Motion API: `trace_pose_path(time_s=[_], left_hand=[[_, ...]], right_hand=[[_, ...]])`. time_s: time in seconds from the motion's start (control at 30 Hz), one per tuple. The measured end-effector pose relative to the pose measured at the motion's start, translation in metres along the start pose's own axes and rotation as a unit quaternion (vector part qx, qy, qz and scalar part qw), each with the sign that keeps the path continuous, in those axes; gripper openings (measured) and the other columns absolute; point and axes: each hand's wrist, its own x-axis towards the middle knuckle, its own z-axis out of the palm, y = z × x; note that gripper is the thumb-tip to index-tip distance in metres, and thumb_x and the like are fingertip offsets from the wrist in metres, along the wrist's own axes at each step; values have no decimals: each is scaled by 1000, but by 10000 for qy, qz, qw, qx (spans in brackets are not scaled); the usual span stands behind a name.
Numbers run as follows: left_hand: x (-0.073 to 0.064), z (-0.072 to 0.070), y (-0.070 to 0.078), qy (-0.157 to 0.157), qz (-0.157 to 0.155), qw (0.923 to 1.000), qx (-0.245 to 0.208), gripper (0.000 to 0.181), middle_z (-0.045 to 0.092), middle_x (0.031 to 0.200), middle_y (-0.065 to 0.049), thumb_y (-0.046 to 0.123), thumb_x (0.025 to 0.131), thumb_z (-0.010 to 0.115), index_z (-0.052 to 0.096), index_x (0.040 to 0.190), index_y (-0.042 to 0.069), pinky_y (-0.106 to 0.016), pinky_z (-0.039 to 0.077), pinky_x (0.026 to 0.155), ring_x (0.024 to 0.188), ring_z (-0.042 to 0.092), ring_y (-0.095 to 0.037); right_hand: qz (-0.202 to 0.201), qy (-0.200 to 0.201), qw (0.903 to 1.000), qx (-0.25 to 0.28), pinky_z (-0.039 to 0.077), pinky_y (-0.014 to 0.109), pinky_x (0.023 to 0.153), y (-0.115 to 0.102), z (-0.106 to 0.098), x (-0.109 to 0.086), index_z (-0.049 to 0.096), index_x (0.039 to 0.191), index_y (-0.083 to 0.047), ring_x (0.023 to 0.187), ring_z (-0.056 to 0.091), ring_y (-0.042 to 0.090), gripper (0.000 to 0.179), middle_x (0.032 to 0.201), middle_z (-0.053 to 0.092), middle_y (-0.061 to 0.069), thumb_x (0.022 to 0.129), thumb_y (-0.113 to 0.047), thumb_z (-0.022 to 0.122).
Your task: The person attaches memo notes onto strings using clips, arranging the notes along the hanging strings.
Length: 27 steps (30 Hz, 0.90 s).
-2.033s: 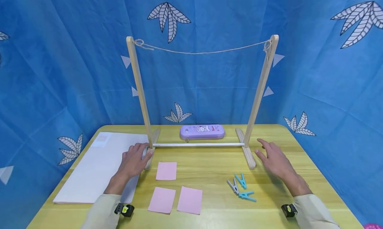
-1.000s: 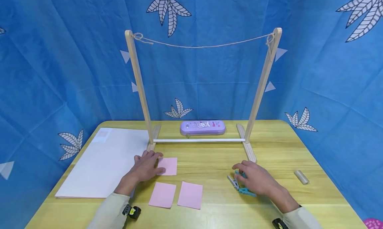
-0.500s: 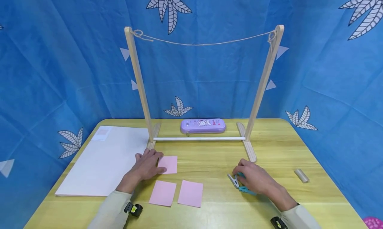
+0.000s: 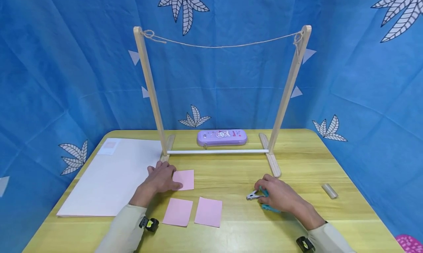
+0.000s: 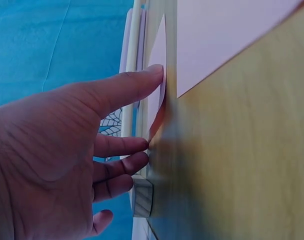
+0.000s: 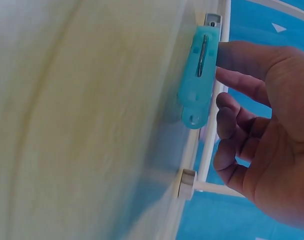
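A large white sheet lies along the worktop's left edge. Just right of it, the left hand rests fingers-flat and relaxed on the left edge of a pink paper square, the thumb touching the paper's border in the left wrist view; two more pink squares lie side by side nearer the front edge. Such paper looks feather-light and floppy, likely best slid off the wood and pinched at an edge or corner. Behind, mid-worktop, stands a wooden frame with a string slung between its posts, a purple pencil case beyond its base rail. Right of centre, the right hand curls its fingers round small clothes pegs, a grey one jutting left, a teal one against the fingertips. The pegs appear stiff, light, smooth plastic, best squeezed at the tail ends. A small pale cylinder lies towards the right edge.
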Motion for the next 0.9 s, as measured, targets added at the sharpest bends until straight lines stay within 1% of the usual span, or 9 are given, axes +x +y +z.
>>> trace_pose_path(time_s=[0.07, 0.17, 0.3, 0.43, 0.57, 0.63, 0.73, 0.8, 0.9], left_hand=[[1, -2, -1, -22, -28, 10000, 13, 60, 53, 97, -5, 48, 68, 81, 65, 108, 6, -41, 23, 78, 91, 37, -22], [0, -4, -2, -24, -45, 10000, 1, 58, 53, 94, -4, 49, 67, 82, 64, 104, 7, -41, 24, 77, 90, 38, -23], [2, -4, -2, -8, -64, 9999, -106, 53, 54, 90, -2, 45, 67, 83, 60, 100, 11, -41, 24, 77, 88, 39, -22], [5, 0, -3, 42, -18, 9994, -349, 51, 54, 82, 2, 39, 70, 84, 54, 104, 16, -42, 23, 78, 84, 42, -19], [5, 1, -5, 197, 152, 9983, -521, 45, 52, 77, 4, 28, 79, 76, 51, 114, 16, -43, 24, 79, 77, 44, -16], [5, 1, -5, 294, 244, 9973, -625, 41, 51, 76, 4, 23, 83, 70, 49, 118, 14, -42, 25, 78, 73, 45, -15], [5, 1, -6, 430, 336, 9940, -953, 34, 52, 76, 4, 18, 88, 64, 50, 119, 12, -41, 26, 76, 71, 47, -13], [4, 0, -5, 502, 334, 9907, -1223, 29, 52, 77, 4, 18, 91, 62, 51, 116, 12, -39, 27, 77, 72, 48, -14], [5, -2, -4, 642, 349, 9840, -1626, 21, 54, 82, 1, 17, 92, 61, 54, 111, 10, -36, 33, 75, 74, 48, -15]], right_hand=[[30, -58, 10000, 16, 42, 23, 62, 1, 0, 1, 69, 107, -18, 73, 46, 3, 33, 90, 54, -6, 77, -25, 80], [54, -143, 9999, 60, 40, 22, 61, 2, -1, 3, 69, 110, -17, 71, 44, 3, 35, 90, 53, -6, 77, -24, 80], [104, -261, 9995, 141, 38, 21, 61, 3, -2, 5, 70, 108, -18, 70, 42, 4, 31, 89, 52, -6, 79, -24, 79], [112, -277, 9994, 156, 37, 22, 62, 4, -3, 6, 70, 105, -19, 69, 42, 4, 27, 89, 52, -7, 80, -25, 78], [204, -214, 9994, 160, 38, 22, 63, 5, -3, 6, 68, 101, -23, 70, 42, 4, 22, 90, 52, -9, 81, -28, 76], [259, -118, 9995, 154, 41, 23, 65, 6, -3, 6, 67, 99, -23, 72, 45, 4, 20, 90, 53, -11, 82, -29, 75], [290, 143, 9992, 227, 43, 25, 68, 8, -3, 9, 67, 99, -20, 75, 48, 5, 20, 90, 56, -10, 82, -26, 74], [315, 318, 9982, 408, 45, 26, 69, 9, -3, 11, 67, 102, -18, 78, 51, 7, 21, 91, 59, -9, 83, -25, 73], [437, 516, 9945, 804, 44, 25, 68, 9, -5, 14, 67, 105, -17, 80, 53, 10, 22, 94, 62, -8, 85, -25, 73]])
